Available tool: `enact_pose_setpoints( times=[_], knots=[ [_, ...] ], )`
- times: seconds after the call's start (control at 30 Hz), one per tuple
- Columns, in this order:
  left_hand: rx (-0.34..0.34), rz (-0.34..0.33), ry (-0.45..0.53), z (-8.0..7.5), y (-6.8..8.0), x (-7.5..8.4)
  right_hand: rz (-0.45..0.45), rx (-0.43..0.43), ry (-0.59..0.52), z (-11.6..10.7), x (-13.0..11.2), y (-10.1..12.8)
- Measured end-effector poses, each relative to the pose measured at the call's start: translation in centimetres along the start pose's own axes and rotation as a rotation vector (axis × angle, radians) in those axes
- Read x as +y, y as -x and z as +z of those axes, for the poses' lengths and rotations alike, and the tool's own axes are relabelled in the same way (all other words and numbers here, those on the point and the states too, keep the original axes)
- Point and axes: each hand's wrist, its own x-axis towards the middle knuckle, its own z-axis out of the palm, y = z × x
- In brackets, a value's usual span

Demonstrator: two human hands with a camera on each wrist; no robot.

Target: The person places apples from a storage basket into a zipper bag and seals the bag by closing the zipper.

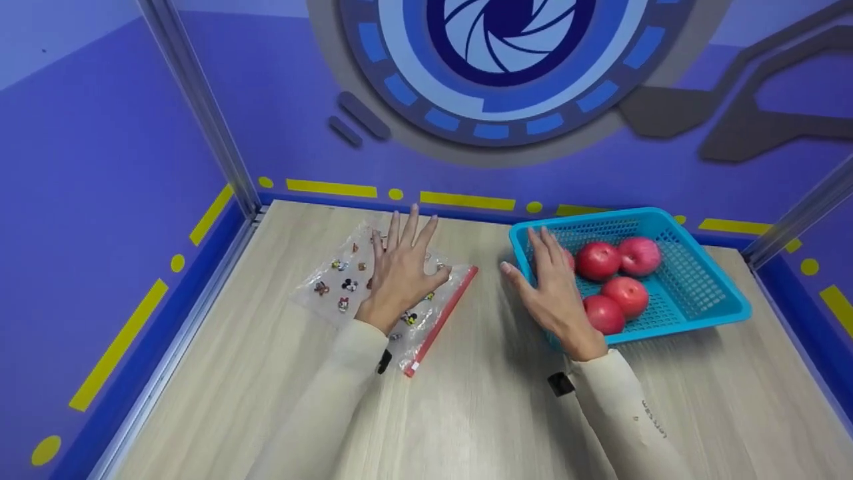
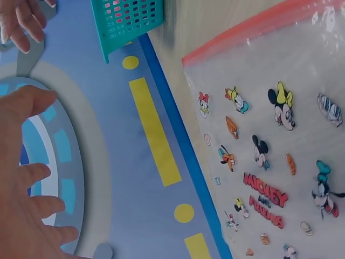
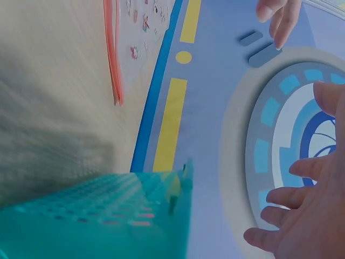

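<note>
My left hand (image 1: 402, 277), fingers spread, is over a clear zip bag (image 1: 320, 303) printed with small cartoon figures. The left wrist view shows that bag (image 2: 269, 162) lying on the table apart from the hand (image 2: 27, 189), with nothing between thumb and fingers. The bag's red slider strip (image 1: 443, 320) runs along its right side. My right hand (image 1: 556, 293), fingers extended, overlaps the left rim of a blue plastic basket (image 1: 706, 267) in the head view and partly hides a red apple in it. Several more red apples (image 1: 625, 297) lie inside the basket. In the right wrist view the right hand (image 3: 307, 205) holds nothing.
Both hands are above a light wood-grain table (image 1: 466, 413). Blue-purple panels (image 1: 100, 167) with yellow markings stand at its back and sides. Metal posts (image 1: 200, 107) rise at the back corners. The basket stands at the back right.
</note>
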Motion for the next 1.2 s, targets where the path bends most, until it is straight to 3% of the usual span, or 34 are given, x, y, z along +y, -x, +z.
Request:
enact_pose_setpoints(
  times=[0.27,1.07,1.2],
  knots=[
    [0.047,0.009,0.06,0.8,0.7,-0.5,-0.035,0.011,-0.145,1.5,-0.6,0.7],
    [0.029,-0.016,0.057,3.3,2.3,-0.8,0.039,0.003,-0.209,5.3,-0.6,2.1],
    [0.0,-0.031,0.073,3.7,2.6,-0.7,0.062,-0.021,-0.248,5.8,-0.4,2.5]
  ],
)
